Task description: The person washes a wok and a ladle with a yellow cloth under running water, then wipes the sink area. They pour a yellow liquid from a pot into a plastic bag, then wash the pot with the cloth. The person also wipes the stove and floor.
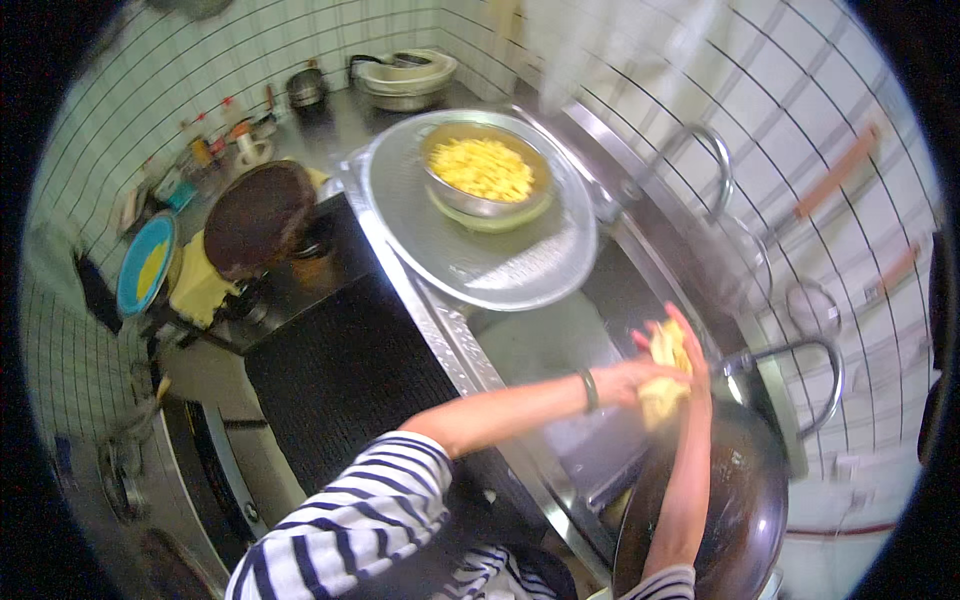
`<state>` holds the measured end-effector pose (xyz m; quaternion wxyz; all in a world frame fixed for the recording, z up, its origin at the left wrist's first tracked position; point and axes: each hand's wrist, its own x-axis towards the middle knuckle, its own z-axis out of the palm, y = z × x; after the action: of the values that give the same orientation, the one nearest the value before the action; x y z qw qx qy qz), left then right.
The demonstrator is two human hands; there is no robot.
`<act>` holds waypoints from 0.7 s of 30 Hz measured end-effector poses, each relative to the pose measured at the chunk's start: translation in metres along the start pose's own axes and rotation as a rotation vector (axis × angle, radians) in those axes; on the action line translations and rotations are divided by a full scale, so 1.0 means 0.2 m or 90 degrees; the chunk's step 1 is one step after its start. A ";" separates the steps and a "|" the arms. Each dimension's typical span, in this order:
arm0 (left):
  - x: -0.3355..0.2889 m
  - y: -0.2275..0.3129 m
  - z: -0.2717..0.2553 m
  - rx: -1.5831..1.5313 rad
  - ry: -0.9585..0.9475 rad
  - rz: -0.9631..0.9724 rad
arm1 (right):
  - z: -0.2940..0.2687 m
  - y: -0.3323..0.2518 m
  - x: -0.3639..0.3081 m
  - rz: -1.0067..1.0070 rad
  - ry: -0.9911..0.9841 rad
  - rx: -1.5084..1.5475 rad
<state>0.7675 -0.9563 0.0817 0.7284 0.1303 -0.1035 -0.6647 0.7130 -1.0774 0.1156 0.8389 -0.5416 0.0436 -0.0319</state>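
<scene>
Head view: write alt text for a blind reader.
A person's hands clasp a blurred pale yellow mass above a metal sink. Behind, a metal bowl of yellow pieces stands over a round metal tray; a dark wok sits at lower right.

Looks like a kitchen, judging by white tiled walls [330,30] all around, a steel sink [455,350] in the middle and curved taps [722,165] at the right. Fits, too, with the large dark wok [745,490] at the lower right and the steel bowl [488,208] of yellow cut food [480,168] on a round metal tray [420,235], upper middle. Agrees further with bottles [202,150] at the upper left, stacked bowls [405,82] at the top and long-handled utensils [838,178] hanging at the right. Cannot tell whether domestic or commercial.
</scene>
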 end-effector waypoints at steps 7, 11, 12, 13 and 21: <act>0.04 -0.14 -0.11 0.095 0.031 -0.039 | -0.01 0.08 0.01 0.034 0.224 -0.122; 0.06 -0.14 -0.07 0.287 0.124 0.031 | -0.08 0.09 0.04 0.090 0.288 -0.230; 0.07 -0.14 -0.06 0.396 0.174 0.074 | -0.10 0.09 0.05 0.095 0.298 -0.286; 0.08 -0.14 -0.06 0.501 0.204 0.113 | -0.12 0.10 0.06 0.081 0.315 -0.342; 0.13 -0.20 -0.24 0.785 0.329 0.160 | -0.17 0.27 0.15 0.008 0.454 -1.059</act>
<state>0.7484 -0.9829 0.0235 0.5939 0.6633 -0.3003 -0.3423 0.7403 -1.0900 0.0513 0.1135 -0.9307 0.3128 -0.1518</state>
